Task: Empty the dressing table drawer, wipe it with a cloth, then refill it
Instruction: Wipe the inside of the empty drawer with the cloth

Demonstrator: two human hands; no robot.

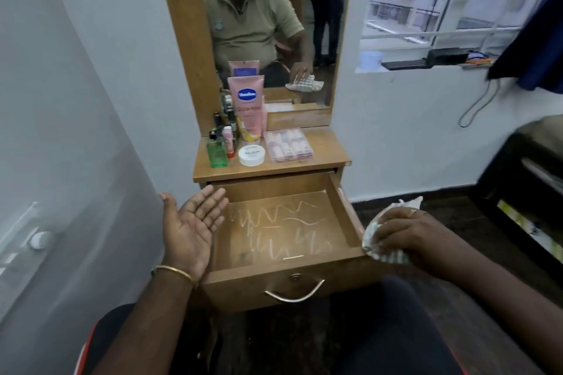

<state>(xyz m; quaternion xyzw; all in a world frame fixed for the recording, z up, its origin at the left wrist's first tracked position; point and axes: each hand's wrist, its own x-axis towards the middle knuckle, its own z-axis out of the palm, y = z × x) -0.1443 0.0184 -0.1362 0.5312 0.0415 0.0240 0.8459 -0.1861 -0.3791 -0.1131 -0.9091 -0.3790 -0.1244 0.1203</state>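
Drawer point(347, 210): pulled out, centre frame, white scribbles on its floor
Left hand point(190, 227): palm up, fingers relaxed, at drawer's left edge
Right hand point(405, 236): clutching cloth point(373, 237) at drawer's right corner

Daylight from the window point(451, 0) on the right; soft overall, edges bent and blurred.

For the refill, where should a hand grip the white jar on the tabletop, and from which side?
Probably from above, fingers spanning the round lid's rim. The white jar is low and wide, with the green bottle and red-capped tube close on its left and the clear box on its right, so a side approach is cramped.
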